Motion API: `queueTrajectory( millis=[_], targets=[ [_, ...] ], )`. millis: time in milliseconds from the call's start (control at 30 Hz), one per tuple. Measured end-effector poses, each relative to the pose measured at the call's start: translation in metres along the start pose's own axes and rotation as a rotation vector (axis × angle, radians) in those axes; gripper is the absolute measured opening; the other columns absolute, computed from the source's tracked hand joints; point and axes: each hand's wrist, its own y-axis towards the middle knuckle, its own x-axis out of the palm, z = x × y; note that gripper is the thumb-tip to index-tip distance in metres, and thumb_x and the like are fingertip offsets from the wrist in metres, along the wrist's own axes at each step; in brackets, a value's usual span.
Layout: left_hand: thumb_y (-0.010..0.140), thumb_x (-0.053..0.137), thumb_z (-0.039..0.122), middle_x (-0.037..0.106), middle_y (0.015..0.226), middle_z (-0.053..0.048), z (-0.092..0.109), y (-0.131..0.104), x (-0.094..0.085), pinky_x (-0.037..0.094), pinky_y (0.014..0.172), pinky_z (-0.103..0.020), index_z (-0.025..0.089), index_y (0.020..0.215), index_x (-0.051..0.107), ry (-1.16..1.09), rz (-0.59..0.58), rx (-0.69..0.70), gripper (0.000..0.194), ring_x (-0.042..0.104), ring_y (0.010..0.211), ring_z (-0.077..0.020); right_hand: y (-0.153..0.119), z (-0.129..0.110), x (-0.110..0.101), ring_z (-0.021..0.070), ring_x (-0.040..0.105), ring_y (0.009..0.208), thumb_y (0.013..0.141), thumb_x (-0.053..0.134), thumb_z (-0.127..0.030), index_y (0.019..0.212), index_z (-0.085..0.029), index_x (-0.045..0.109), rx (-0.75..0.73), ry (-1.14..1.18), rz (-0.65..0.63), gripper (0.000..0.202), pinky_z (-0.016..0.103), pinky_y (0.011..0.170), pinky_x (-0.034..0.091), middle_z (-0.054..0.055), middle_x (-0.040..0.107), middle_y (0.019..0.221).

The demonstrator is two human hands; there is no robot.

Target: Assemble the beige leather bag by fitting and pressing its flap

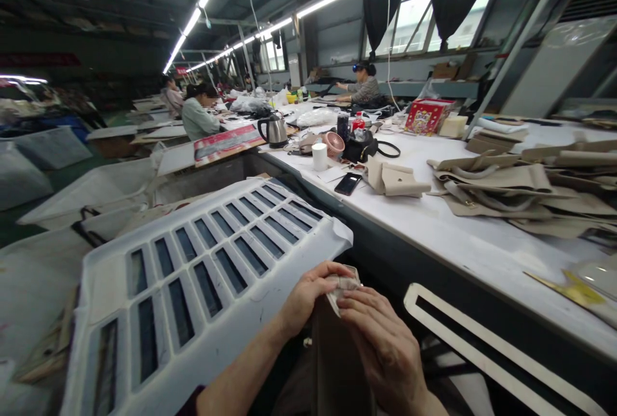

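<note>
In the middle foreground, over my lap, both hands meet at a small pale beige piece (343, 286) that looks like folded leather or fabric. My left hand (311, 290) pinches its upper left edge between thumb and fingers. From the other side, the bent fingers of my right hand (378, 326) press against it, the thumb out of sight. Below hangs a dark brown panel (337, 364), partly covered by my right hand; whether it joins the pale piece I cannot tell.
Left of my hands lies a white slotted plastic tray (270, 294). The white worktable (385, 236) on my right bears a phone (348, 183), a folded beige piece (398, 179), a kettle (273, 131) and stacked beige bag parts (511, 178). Co-workers sit farther back.
</note>
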Motion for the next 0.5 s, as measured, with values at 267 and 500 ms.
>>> queueTrajectory(
  millis=[267,500],
  targets=[
    [0.085,0.062,0.03,0.064,0.12,-0.01,0.019,0.004,-0.006,0.037,0.104,-0.039,0.015,0.106,0.068,0.184,-0.115,-0.066,0.026,0.055,0.117,-0.0277,-0.003,-0.008,-0.007,0.0184,0.063,0.103,0.087,0.05,0.004,0.103,-0.017,0.062,0.001,0.108,-0.024,0.029,0.035,0.101,0.045,0.005,0.07,0.102],
    [0.09,0.058,0.035,0.067,0.115,-0.008,0.009,0.004,0.0,0.045,0.087,-0.03,0.018,0.107,0.066,0.195,-0.04,-0.043,0.025,0.061,0.098,-0.0208,-0.01,-0.016,-0.012,0.0176,0.068,0.096,0.088,0.05,0.0,0.102,-0.021,0.06,0.024,0.159,-0.128,0.027,0.035,0.105,0.046,0.002,0.071,0.098]
  ],
)
